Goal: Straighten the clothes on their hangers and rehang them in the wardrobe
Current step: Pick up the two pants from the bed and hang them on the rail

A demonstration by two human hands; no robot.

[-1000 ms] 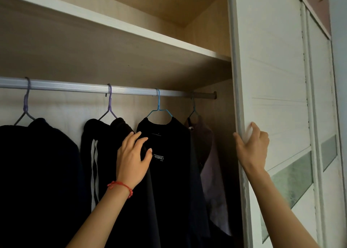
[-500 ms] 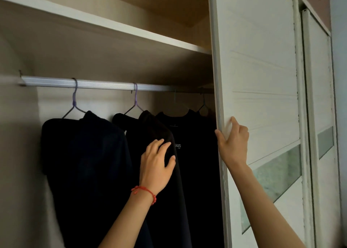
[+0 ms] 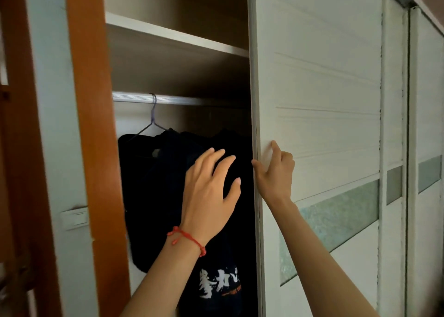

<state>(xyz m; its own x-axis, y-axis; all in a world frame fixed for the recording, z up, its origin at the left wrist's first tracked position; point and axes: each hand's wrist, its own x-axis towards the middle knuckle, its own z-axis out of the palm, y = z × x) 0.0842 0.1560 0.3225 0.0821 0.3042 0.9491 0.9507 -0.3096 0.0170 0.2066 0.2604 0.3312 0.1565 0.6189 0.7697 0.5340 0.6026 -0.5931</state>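
Observation:
Dark clothes (image 3: 153,187) hang from the metal rail (image 3: 134,97) inside the wardrobe; one purple wire hanger (image 3: 153,118) shows at the left, and one dark garment has white print (image 3: 217,282) low down. My left hand (image 3: 209,192), with a red string at the wrist, is spread flat with straight fingers in front of the dark clothes. My right hand (image 3: 274,170) grips the left edge of the white sliding door (image 3: 317,100), thumb on the edge and fingers curled on the panel. The door hides the rest of the clothes.
A shelf (image 3: 173,34) runs above the rail. An orange-brown frame post (image 3: 93,148) borders the opening on the left, with a pale wall and a white switch (image 3: 74,218) beyond it. A second sliding door (image 3: 427,148) stands at the far right.
The sliding door has moved left with my right hand on its edge, narrowing the opening and covering most of the hanging clothes. My left hand stays in front of the clothes.

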